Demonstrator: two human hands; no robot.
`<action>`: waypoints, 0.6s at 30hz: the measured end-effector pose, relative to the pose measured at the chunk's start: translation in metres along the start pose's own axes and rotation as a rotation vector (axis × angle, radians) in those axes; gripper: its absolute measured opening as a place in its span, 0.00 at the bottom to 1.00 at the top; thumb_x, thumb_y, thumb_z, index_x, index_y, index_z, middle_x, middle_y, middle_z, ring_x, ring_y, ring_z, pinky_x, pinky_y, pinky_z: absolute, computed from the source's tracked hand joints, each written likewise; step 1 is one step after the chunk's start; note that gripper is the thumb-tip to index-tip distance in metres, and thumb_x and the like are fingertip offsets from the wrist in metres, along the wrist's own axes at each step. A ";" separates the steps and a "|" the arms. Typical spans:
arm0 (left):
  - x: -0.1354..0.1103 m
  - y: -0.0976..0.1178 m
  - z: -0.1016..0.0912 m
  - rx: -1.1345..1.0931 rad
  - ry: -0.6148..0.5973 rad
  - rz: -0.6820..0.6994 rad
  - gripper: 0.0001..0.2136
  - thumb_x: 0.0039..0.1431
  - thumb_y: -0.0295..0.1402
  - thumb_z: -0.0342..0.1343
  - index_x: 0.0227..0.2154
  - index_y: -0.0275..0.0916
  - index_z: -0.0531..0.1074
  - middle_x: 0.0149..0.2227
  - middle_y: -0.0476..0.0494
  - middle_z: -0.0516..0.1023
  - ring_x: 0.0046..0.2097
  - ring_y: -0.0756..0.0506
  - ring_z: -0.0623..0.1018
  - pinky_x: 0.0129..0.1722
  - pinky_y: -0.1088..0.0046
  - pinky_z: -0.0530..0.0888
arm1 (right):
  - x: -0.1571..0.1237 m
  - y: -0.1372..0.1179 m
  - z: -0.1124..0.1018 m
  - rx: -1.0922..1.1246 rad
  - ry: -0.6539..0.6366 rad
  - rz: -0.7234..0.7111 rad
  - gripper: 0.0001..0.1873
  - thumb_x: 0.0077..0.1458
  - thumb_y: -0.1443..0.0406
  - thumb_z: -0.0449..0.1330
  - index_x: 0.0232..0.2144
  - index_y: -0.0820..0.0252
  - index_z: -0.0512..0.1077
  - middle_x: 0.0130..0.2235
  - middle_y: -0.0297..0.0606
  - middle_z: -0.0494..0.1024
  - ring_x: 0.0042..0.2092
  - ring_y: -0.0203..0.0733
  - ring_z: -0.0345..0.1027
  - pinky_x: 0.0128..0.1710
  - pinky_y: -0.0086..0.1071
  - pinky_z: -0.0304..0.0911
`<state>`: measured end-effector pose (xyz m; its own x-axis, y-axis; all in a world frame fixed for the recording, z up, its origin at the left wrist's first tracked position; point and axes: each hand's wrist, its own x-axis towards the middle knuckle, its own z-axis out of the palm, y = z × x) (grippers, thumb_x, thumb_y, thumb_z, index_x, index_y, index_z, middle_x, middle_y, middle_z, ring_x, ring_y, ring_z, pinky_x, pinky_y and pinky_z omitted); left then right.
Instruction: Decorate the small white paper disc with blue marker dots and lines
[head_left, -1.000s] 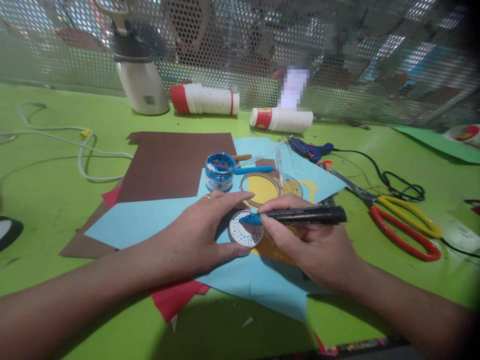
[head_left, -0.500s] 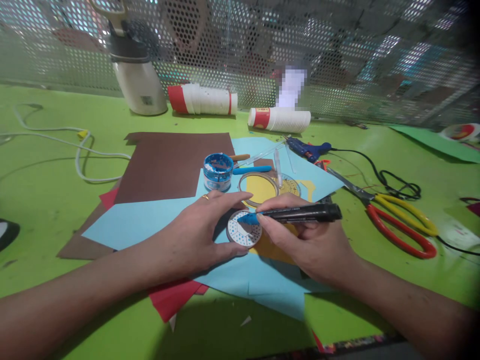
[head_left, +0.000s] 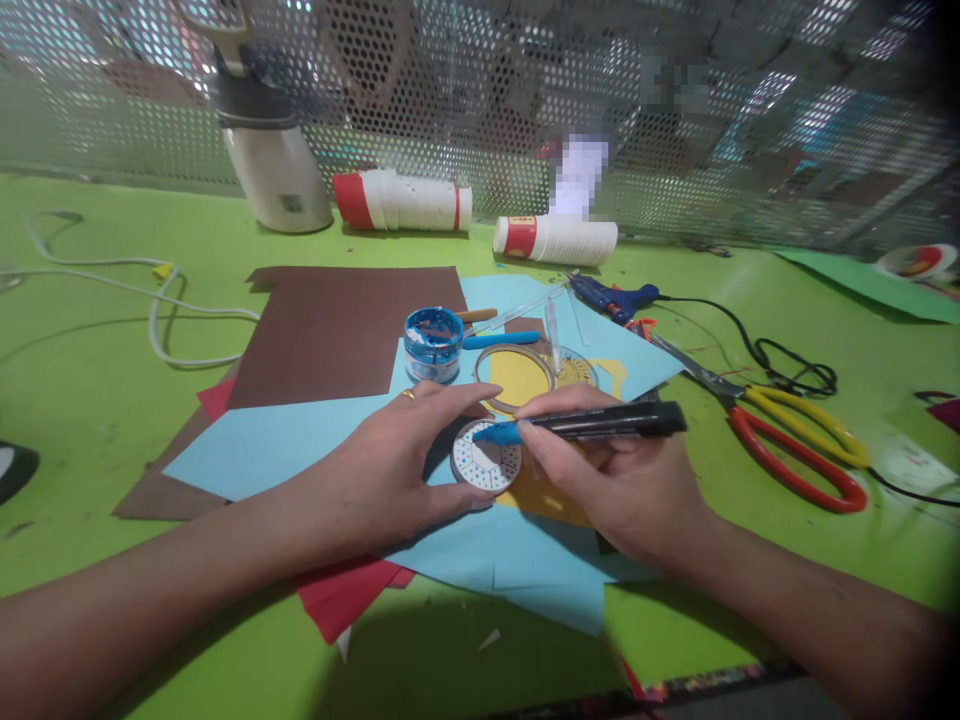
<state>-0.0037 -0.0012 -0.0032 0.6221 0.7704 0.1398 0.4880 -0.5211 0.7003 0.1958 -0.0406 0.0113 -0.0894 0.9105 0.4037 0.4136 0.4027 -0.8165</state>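
Observation:
My left hand (head_left: 401,455) curves around a small round white disc (head_left: 484,466) dotted with blue, its fingers and thumb steadying the rim on light blue paper (head_left: 300,440). My right hand (head_left: 611,480) grips a black marker (head_left: 600,422) with a blue tip, laid almost level, the tip touching the disc's upper edge. Orange-yellow paper (head_left: 544,495) lies under the right hand. A little jar of blue paint (head_left: 433,343) stands just behind the left fingers.
Brown paper (head_left: 337,325) and red paper (head_left: 341,600) lie beneath the blue sheet. Red and yellow scissors (head_left: 795,440), a blue glue gun (head_left: 611,295) with a black cord, two lying white cup stacks (head_left: 555,240), a white appliance (head_left: 274,170) and a white cable (head_left: 157,300) sit on the green table.
The marker tip has shifted slightly along the disc's upper edge; both hands stay in place.

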 end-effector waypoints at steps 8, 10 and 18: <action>0.001 0.000 0.000 0.012 -0.008 -0.009 0.32 0.52 0.39 0.64 0.59 0.43 0.62 0.54 0.40 0.72 0.54 0.39 0.73 0.54 0.59 0.70 | 0.003 -0.003 -0.011 0.020 0.050 0.032 0.01 0.56 0.67 0.61 0.31 0.58 0.73 0.29 0.33 0.77 0.30 0.36 0.72 0.28 0.30 0.68; 0.000 -0.001 0.000 0.011 0.000 -0.003 0.32 0.52 0.39 0.64 0.60 0.44 0.61 0.53 0.41 0.73 0.53 0.39 0.73 0.53 0.59 0.70 | 0.003 -0.001 -0.010 0.021 -0.007 0.053 0.01 0.56 0.67 0.61 0.32 0.58 0.73 0.27 0.32 0.76 0.27 0.34 0.71 0.26 0.29 0.67; 0.000 0.000 0.000 0.000 0.000 0.015 0.32 0.52 0.38 0.64 0.60 0.42 0.61 0.52 0.41 0.74 0.52 0.39 0.74 0.52 0.61 0.71 | 0.001 0.001 -0.004 0.042 -0.026 0.072 0.02 0.55 0.66 0.61 0.32 0.59 0.73 0.29 0.33 0.77 0.27 0.34 0.71 0.24 0.28 0.66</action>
<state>-0.0038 -0.0009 -0.0031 0.6289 0.7628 0.1503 0.4786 -0.5323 0.6983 0.1991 -0.0393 0.0128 -0.0846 0.9391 0.3330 0.3816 0.3392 -0.8598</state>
